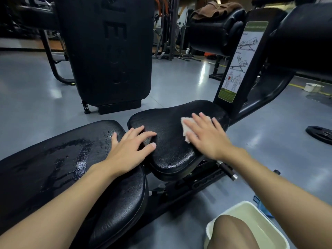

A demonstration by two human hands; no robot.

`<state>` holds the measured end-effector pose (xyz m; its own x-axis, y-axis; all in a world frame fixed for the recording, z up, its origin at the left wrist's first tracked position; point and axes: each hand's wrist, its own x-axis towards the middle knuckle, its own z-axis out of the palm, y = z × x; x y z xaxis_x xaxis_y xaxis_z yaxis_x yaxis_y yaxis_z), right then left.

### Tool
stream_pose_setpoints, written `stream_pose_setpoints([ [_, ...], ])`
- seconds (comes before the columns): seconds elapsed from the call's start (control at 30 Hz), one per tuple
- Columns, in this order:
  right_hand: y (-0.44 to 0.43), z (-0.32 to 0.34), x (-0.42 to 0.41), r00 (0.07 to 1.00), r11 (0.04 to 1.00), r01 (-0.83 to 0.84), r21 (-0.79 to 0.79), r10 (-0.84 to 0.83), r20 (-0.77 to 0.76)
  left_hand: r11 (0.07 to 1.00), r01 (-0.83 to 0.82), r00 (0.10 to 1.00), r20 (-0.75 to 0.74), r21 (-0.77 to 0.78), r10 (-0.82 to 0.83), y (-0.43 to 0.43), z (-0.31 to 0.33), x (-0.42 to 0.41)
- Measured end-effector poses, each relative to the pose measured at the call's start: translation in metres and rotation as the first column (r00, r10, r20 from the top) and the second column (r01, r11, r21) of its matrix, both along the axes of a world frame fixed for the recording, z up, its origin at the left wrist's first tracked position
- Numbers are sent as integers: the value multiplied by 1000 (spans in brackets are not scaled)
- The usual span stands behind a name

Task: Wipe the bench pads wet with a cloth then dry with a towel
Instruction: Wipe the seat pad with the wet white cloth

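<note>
A black bench runs across the view in two pads. The long back pad (53, 164) at the left carries streaks and beads of water. The smaller seat pad (170, 141) lies in the middle. My right hand (206, 135) presses flat, fingers straight, on a pale cloth (186, 128) on the seat pad's far right part. My left hand (131, 150) rests with spread fingers across the gap between the two pads. A brown towel (215, 9) lies draped over a roller pad at the top.
A cream basin (265, 225) with water stands on the grey floor at the lower right, my knee (231, 232) in front of it. A black machine shroud (107, 51) stands behind the bench. A weight plate (319, 133) lies on the floor at right.
</note>
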<state>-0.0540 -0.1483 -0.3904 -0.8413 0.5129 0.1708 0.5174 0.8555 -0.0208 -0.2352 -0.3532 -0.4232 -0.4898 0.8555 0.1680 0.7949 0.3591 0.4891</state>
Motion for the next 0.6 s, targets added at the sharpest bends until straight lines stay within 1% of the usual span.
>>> stream_pose_setpoints([
  [0.2, 51, 13, -15, 964, 964, 239, -114, -249, -89, 1000, 9, 999, -34, -6, -9, 1, -3, -5],
  [0.37, 42, 11, -26, 918, 924, 341, -176, -367, -150, 1000, 16, 999, -32, -3, -16, 1, -3, -6],
  [0.43, 21, 3, -26, 912, 924, 336, -183, -368, -182, 1000, 16, 999, -32, 3, -16, 3, -3, -6],
  [0.53, -26, -11, -22, 929, 944, 265, -195, -304, -213, 1000, 16, 999, -32, 4, -16, 4, -4, -7],
  [0.6, -56, -21, -18, 928, 950, 251, -186, -291, -233, 1000, 19, 999, -32, 3, -19, 4, -4, -8],
])
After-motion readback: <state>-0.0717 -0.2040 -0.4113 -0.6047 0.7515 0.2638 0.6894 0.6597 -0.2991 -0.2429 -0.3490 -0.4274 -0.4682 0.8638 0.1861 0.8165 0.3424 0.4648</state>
